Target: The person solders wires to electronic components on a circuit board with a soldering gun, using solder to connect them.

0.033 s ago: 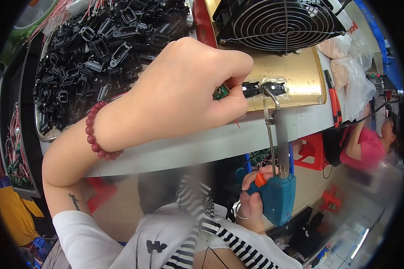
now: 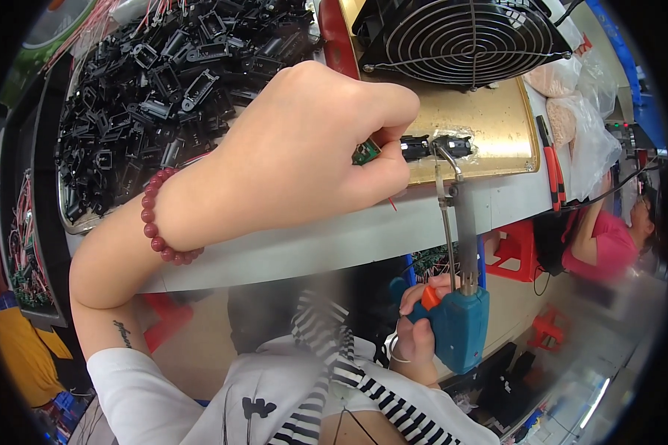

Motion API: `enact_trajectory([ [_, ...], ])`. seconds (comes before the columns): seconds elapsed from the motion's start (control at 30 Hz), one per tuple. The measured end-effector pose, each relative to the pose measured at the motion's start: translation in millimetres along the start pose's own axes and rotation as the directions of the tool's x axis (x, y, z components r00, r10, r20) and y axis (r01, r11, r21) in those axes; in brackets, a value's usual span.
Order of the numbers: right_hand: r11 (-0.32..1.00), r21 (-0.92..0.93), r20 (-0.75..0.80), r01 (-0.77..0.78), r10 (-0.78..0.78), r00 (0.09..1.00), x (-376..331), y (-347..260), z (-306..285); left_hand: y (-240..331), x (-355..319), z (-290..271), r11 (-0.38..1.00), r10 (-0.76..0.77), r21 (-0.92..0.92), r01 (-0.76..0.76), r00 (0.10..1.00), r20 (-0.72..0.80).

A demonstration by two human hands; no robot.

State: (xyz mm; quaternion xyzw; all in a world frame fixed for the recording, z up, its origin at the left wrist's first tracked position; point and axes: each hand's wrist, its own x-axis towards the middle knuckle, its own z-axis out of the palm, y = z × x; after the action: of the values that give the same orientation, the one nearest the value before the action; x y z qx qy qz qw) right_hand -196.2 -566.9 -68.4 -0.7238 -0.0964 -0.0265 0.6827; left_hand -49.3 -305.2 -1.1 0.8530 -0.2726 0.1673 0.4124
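My left hand [image 2: 304,141], a red bead bracelet at its wrist, is closed in a pinch over the gold plate's near edge. A small green circuit board [image 2: 365,153] shows between its thumb and fingers. Beside the fingertips is a black plastic part [image 2: 416,147], and just right of that lies another black part [image 2: 462,146]. My right hand [image 2: 416,337], lower and nearer my body, is wrapped round a blue soldering gun [image 2: 460,330] with an orange trigger. Its bent metal tip reaches up to the black parts. A thin red wire [image 2: 393,204] pokes out below my left hand.
A black fan with a wire guard [image 2: 471,48] stands on the gold plate [image 2: 497,111]. Heaped black plastic parts [image 2: 163,74] fill a tray at left. Red-handled pliers [image 2: 553,174] and clear plastic bags [image 2: 590,133] are at right. A person in pink [image 2: 601,248] sits farther right.
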Motion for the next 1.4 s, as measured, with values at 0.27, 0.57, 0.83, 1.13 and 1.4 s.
enact_trajectory([
  [0.27,0.994,0.063,-0.061,0.089,-0.085,0.994,-0.9,5.7,3.1,0.0,0.5,0.5,1.000,0.003,-0.008,-0.003,1.000,0.000],
  [0.57,0.981,0.044,-0.081,0.191,-0.187,0.979,1.6,14.1,2.3,3.2,7.6,-27.3,0.986,-0.080,-0.118,0.120,0.951,0.298],
  [0.83,0.994,0.068,-0.107,0.084,-0.077,0.991,3.4,4.1,3.5,-1.8,16.1,-36.0,0.937,0.274,0.163,-0.309,0.939,0.207],
  [1.13,0.995,0.077,-0.093,0.063,-0.056,0.994,5.8,1.7,1.2,16.9,10.5,-39.4,0.899,0.085,0.381,-0.217,0.938,0.335],
  [1.4,0.998,0.062,-0.134,0.027,-0.019,0.991,4.3,0.8,4.8,6.2,13.0,-52.8,0.997,-0.018,-0.067,0.044,0.938,0.347],
])
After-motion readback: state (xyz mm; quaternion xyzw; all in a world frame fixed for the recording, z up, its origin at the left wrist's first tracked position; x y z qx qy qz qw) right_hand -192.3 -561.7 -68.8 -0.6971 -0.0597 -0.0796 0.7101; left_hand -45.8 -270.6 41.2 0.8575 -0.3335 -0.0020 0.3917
